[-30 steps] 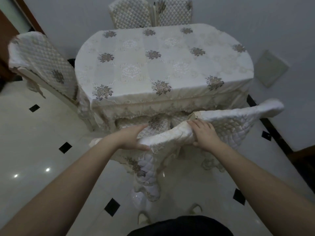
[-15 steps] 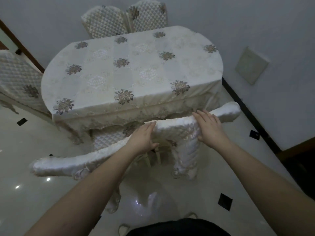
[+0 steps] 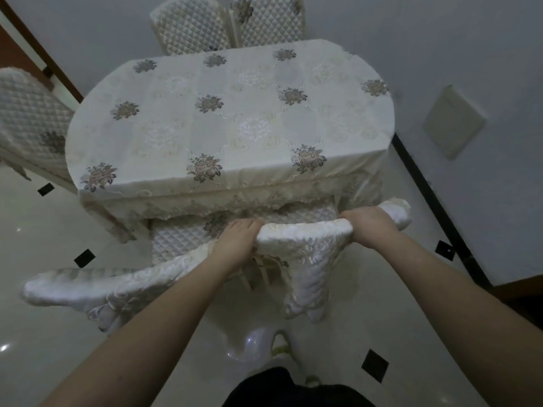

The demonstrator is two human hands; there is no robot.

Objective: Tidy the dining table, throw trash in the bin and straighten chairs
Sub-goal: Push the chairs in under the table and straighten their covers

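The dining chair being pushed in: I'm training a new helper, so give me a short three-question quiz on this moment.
1. True or false: both hands, the left hand and the right hand, grip the top rail of the near chair.
2. Multiple choice: what lies on the tablecloth? A) plates B) trash C) nothing visible
3. Fill in: the near chair's quilted seat sits partly under the ____ edge of the table.

Key: 1 true; 2 C; 3 near
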